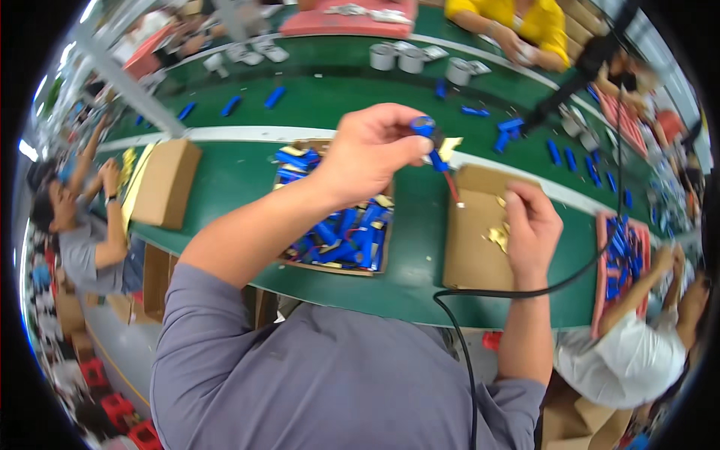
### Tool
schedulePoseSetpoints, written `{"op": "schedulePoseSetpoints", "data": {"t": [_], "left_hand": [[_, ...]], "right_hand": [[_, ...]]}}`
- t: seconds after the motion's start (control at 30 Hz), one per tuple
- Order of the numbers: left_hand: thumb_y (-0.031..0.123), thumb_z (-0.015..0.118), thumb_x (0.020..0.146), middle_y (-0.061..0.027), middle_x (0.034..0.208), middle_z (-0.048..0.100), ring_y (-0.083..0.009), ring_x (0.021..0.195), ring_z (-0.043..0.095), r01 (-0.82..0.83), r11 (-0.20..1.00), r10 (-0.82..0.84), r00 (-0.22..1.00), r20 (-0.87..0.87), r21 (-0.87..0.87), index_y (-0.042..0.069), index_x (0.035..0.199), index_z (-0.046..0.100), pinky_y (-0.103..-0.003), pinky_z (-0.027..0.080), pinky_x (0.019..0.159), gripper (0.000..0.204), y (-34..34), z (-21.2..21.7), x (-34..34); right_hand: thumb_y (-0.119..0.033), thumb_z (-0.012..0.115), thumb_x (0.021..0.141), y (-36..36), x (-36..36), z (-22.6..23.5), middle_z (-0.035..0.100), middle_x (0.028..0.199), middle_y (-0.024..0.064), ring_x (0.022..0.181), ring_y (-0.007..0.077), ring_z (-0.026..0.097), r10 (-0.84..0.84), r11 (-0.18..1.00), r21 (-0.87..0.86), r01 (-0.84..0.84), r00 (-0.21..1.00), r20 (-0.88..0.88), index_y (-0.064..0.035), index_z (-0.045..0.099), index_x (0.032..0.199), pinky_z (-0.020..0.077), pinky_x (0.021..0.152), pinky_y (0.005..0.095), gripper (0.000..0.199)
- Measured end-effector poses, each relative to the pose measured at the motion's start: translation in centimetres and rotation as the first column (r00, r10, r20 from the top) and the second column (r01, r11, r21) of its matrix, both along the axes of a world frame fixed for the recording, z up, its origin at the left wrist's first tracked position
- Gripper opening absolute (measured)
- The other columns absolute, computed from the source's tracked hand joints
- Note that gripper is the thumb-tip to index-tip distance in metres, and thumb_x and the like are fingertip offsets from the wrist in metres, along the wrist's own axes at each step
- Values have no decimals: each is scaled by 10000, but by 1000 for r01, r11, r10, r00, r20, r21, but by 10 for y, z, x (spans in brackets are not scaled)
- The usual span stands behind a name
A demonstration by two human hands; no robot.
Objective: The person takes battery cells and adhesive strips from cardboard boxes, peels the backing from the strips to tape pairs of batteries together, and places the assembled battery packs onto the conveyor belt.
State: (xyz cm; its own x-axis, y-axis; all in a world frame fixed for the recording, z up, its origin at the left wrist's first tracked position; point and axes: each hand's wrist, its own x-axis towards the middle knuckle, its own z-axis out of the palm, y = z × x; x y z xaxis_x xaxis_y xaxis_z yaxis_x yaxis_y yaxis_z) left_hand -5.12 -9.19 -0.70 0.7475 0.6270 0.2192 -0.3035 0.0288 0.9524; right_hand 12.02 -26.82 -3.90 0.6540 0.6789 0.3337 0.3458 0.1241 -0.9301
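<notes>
Left hand [371, 154] is closed round a small blue plastic tool with a round head and a thin red tip [435, 154], held up above the bench, tip slanting down to the right. Right hand [531, 229] is curled, fingertips pinching into small yellow metal bits [496, 237] in a shallow open cardboard tray [469, 255] near the bench's near edge; can't tell if a bit is actually gripped.

To do this well, imo: keep the left wrist steady, tip low and clear of the black cable [525, 294] looping under the right forearm, pick one bit at a time.

The tool: glossy blue body, dark round top, slim red shaft w/ pale end. Left of the tray, an open cardboard box of blue parts [341, 236] on the green bench [247, 176].
</notes>
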Motion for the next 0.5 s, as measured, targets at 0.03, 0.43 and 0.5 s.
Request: {"op": "schedulePoseSetpoints", "data": {"t": [0.03, 0.43, 0.5], "left_hand": [[11, 637, 830, -34, 903, 623, -88, 772, 585, 46, 999, -46, 999, 6, -16, -20, 1023, 577, -229, 496, 680, 205, -2, 0, 0], [-33, 595, 855, -96, 1066, 594, -145, 986, 574, 187, 975, -184, 982, -33, 120, -25, 1093, 542, -297, 476, 882, 244, -21, -10, 4], [-26, 601, 853, -90, 1046, 600, -139, 967, 579, 174, 976, -173, 985, -25, 130, -25, 1090, 545, -292, 481, 867, 243, -24, -13, 5]], "right_hand": [[-1, 606, 850, 4, -13, 10, 615, 870, 16, 760, 55, 548, 54, 995, 82, -54, 999, -1, 26, 624, 1005, 451, 666, 190, 158], [14, 643, 814, 30, -40, 19, 560, 853, 30, 748, 60, 523, 167, 976, 144, -162, 986, -22, 26, 563, 1063, 464, 600, 185, 262], [8, 650, 810, 33, -42, 16, 550, 848, 15, 747, 57, 514, 248, 952, 226, -209, 955, -160, 21, 573, 1030, 461, 604, 189, 233]]}}
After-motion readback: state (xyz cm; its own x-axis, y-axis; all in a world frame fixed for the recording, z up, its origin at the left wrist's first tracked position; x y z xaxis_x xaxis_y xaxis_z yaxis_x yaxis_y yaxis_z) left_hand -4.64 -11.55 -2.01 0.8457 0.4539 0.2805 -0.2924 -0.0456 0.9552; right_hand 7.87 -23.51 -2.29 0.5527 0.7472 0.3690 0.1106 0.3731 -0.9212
